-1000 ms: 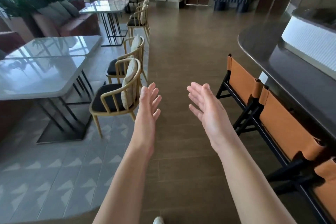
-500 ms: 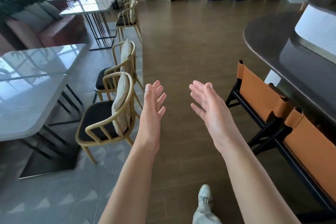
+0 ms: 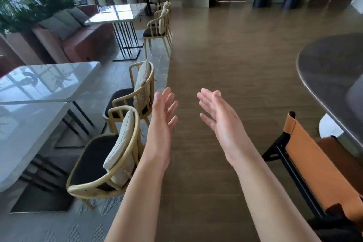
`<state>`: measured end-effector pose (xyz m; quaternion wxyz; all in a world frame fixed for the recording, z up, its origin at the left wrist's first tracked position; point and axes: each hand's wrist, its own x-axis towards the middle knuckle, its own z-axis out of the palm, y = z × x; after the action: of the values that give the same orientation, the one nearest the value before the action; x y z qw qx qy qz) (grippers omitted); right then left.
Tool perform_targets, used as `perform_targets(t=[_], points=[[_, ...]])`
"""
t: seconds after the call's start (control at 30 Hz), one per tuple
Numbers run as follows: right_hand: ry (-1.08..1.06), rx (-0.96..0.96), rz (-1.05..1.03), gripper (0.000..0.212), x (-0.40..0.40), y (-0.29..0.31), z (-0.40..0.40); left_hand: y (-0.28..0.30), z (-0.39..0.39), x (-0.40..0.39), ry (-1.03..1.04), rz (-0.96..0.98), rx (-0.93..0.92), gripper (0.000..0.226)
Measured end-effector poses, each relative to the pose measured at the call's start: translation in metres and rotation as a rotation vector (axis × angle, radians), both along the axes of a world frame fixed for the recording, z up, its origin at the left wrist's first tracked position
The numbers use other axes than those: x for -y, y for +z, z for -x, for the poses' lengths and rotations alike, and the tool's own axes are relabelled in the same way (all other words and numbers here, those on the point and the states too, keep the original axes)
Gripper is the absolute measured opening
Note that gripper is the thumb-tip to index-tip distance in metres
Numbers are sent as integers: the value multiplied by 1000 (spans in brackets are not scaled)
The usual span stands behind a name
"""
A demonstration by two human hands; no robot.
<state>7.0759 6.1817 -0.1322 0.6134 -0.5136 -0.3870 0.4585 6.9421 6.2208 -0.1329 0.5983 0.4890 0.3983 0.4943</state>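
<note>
Gripping nothing: left hand (image 3: 160, 122) and right hand (image 3: 222, 122) out mid-frame, fingers (image 3: 167, 96) straight. Wooden chair (image 3: 110, 155) at lower left, just beside the left forearm; could snag its backrest if drifting left.

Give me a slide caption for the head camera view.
Left hand and right hand held out open, empty, above a wood floor beside a cushioned chair.

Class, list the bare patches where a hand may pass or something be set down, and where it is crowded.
Free: the wood floor between the wooden chairs and the tan chair; the gap between left hand and right hand; the white tabletop. Crowded: beside that table, among the chairs.
</note>
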Motion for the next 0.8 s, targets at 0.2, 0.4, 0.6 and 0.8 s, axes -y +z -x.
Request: perform_targets(t=[0.2, 0.4, 0.6, 0.8], points=[[-22, 9, 29, 68, -115, -18, -55, -25, -58, -120, -48, 25, 8, 58], [-110, 43, 38, 55, -248, -18, -103, -29, -109, -274, -151, 49, 60, 72], [-164, 32, 16, 59, -358, 2, -140, -6, -150, -396, -209, 29, 59, 73], [-79, 28, 24, 77, -482, -6, -163, -19, -166, -503, -89, 47, 52, 61]])
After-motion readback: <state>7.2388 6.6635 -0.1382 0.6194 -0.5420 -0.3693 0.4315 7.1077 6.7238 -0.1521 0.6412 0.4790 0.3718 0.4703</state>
